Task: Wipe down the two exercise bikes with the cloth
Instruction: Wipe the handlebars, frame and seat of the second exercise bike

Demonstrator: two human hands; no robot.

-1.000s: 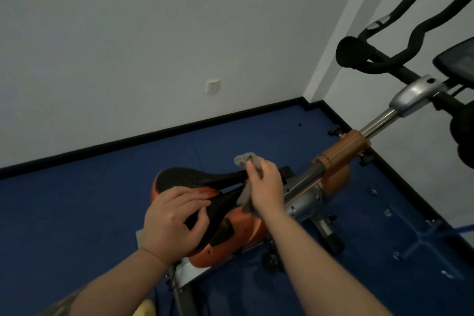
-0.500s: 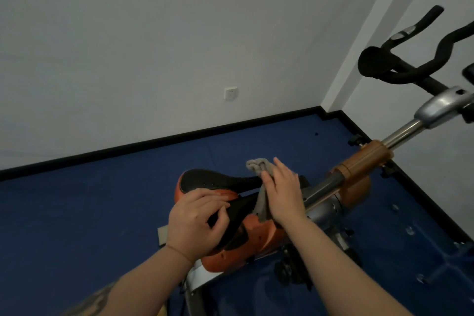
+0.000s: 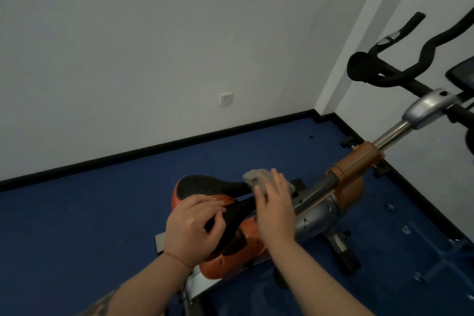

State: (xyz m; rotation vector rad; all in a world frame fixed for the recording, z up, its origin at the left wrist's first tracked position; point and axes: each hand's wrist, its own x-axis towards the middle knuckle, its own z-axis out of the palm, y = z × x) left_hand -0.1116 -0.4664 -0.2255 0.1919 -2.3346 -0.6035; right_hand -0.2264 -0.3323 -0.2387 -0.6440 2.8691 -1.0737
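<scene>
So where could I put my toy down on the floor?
The widest bare blue floor lies left of the orange bike, up to the black skirting. More lies behind the saddle. It is crowded right of the bike, among bolts and the stand.

The right hand (image 3: 275,213) has flattened over the cloth (image 3: 256,177), its fingers (image 3: 278,182) now straighter.

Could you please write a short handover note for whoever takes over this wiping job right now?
Left hand: grips the black saddle at its near edge, steadying it.
Right hand: fingers straight, presses the grey cloth on the saddle's nose.
Bike: orange, handlebars at upper right.
Done: cannot tell beyond the saddle wipe under way.
Left: frame, post, handlebars. No second bike is in view.
</scene>
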